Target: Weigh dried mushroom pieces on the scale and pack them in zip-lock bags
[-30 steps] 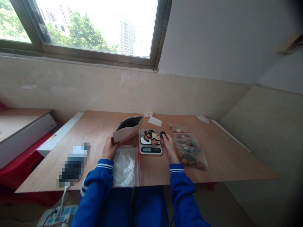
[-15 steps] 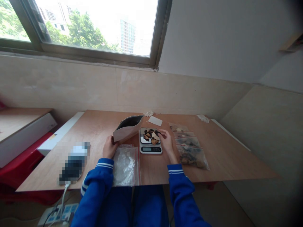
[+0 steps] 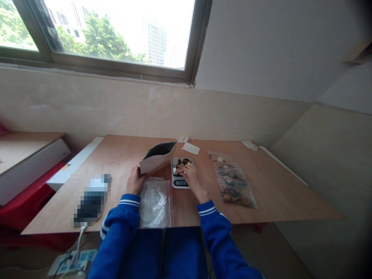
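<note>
A small white scale [image 3: 177, 183] with a display stands near the middle of the table, bearing dark and tan dried pieces [image 3: 180, 164]. Over the right part of its pan is my right hand [image 3: 191, 178], fingers bent together at the pieces; what lies between the fingertips is too small to name. My left hand [image 3: 135, 181] grips the lower left corner of an open pale pouch [image 3: 157, 162] with a dark inside. Clear zip bags [image 3: 154, 203] lie flat in front of the pouch, beside my left sleeve.
Right of the scale, several filled zip bags [image 3: 234, 184] lie overlapping. A white card [image 3: 191, 148] and white scraps [image 3: 183, 139] are behind it. A blurred phone [image 3: 92, 199] with a cable lies at left. The table's front edge [image 3: 186, 227] is near my lap.
My right hand has moved left and slightly nearer, from the right edge of the pan to over it, now covering part of the pieces and display. My left hand and the pouch stay put.
</note>
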### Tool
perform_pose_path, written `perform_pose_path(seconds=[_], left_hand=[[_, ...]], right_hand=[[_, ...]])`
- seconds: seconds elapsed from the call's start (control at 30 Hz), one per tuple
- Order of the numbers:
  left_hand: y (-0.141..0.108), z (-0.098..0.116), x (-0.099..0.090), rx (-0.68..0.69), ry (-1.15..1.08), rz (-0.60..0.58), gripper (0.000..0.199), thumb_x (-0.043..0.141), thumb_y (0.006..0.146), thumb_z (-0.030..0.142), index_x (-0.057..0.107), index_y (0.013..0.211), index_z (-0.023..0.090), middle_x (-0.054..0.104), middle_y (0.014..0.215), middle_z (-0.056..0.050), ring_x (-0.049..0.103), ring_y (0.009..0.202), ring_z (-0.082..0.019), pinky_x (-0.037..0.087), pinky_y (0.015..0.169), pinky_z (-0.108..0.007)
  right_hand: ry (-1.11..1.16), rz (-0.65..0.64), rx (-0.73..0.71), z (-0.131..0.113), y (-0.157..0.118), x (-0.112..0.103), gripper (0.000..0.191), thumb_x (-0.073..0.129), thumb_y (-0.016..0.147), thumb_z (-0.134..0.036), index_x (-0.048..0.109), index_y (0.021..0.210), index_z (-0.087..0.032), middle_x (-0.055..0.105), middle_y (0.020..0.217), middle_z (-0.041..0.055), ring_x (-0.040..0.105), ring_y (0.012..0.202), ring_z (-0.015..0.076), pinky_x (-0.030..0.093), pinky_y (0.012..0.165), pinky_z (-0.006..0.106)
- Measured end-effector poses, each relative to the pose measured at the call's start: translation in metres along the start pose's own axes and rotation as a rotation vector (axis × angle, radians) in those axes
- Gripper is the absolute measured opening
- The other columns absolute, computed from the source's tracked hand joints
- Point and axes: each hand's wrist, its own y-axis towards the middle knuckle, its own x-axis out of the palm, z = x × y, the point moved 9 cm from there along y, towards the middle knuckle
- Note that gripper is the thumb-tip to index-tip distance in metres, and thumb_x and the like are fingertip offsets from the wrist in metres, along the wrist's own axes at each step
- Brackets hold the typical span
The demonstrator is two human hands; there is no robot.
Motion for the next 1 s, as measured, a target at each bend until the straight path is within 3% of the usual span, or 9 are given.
perform_pose_path(seconds=[0.1,0.2,0.4,0.53,0.67,0.77,0.93,1.0], left_hand=[[0.000,0.000,0.000,0.001,0.006,0.003,0.028,0.061,0.071,0.027,0.059,0.098,0.018,0.064,0.101,-0.010,0.063,0.099,-0.030,0.052,0.083,-0.042],[-0.001,0.001,0.000,0.004,0.006,0.002,0.030,0.060,0.071,0.025,0.060,0.100,0.017,0.064,0.101,-0.010,0.063,0.097,-0.029,0.052,0.082,-0.042],[-0.003,0.007,-0.002,0.018,-0.010,0.006,0.038,0.061,0.072,0.024,0.060,0.109,0.018,0.063,0.101,-0.008,0.064,0.093,-0.026,0.053,0.081,-0.038],[-0.005,0.017,-0.006,0.029,-0.014,0.005,0.036,0.057,0.075,0.023,0.061,0.111,0.020,0.063,0.107,-0.009,0.063,0.098,-0.025,0.052,0.084,-0.037],[-0.007,0.024,-0.005,0.039,-0.052,-0.020,0.038,0.057,0.075,0.023,0.060,0.113,0.020,0.061,0.111,-0.009,0.062,0.102,-0.025,0.053,0.083,-0.036],[-0.007,0.023,-0.005,0.032,-0.063,-0.021,0.038,0.058,0.075,0.023,0.060,0.113,0.020,0.061,0.112,-0.010,0.062,0.102,-0.025,0.054,0.083,-0.037],[-0.006,0.020,-0.004,0.038,-0.057,-0.012,0.035,0.056,0.076,0.022,0.061,0.111,0.020,0.061,0.113,-0.010,0.063,0.102,-0.025,0.052,0.086,-0.037],[-0.006,0.021,-0.005,0.050,-0.040,-0.008,0.035,0.055,0.076,0.020,0.061,0.111,0.020,0.062,0.112,-0.010,0.063,0.102,-0.025,0.052,0.088,-0.037]], right_hand=[[-0.030,-0.009,0.013,0.002,-0.001,0.003,0.017,0.060,0.086,-0.011,0.072,0.081,-0.022,0.064,0.087,0.0080,0.057,0.092,0.0257,0.047,0.084,0.041],[0.039,0.016,0.060,-0.001,0.001,-0.009,0.017,0.056,0.091,-0.018,0.073,0.088,-0.022,0.064,0.088,0.0088,0.058,0.091,0.0257,0.048,0.082,0.041],[0.399,0.225,0.087,-0.042,0.020,-0.084,0.023,0.046,0.096,-0.025,0.067,0.106,-0.023,0.064,0.101,0.0070,0.061,0.096,0.0204,0.050,0.086,0.033],[0.411,0.128,-0.066,-0.090,0.035,-0.111,0.024,0.047,0.097,-0.026,0.069,0.106,-0.026,0.065,0.102,0.0045,0.060,0.101,0.0191,0.047,0.093,0.033],[0.370,-0.055,-0.151,-0.113,0.044,-0.102,0.022,0.049,0.095,-0.021,0.071,0.097,-0.026,0.071,0.097,0.0015,0.062,0.098,0.0181,0.044,0.096,0.035],[0.383,-0.189,-0.134,-0.111,0.050,-0.091,0.023,0.050,0.093,-0.019,0.072,0.094,-0.024,0.073,0.098,0.0004,0.065,0.096,0.0175,0.045,0.095,0.033],[0.348,-0.425,-0.186,-0.106,0.060,-0.069,0.027,0.050,0.089,-0.016,0.075,0.094,-0.023,0.075,0.099,0.0006,0.069,0.088,0.0171,0.050,0.077,0.025],[0.325,-0.411,-0.223,-0.105,0.065,-0.057,0.022,0.055,0.086,-0.018,0.076,0.085,-0.023,0.076,0.091,-0.0010,0.069,0.082,0.0163,0.050,0.075,0.024]])
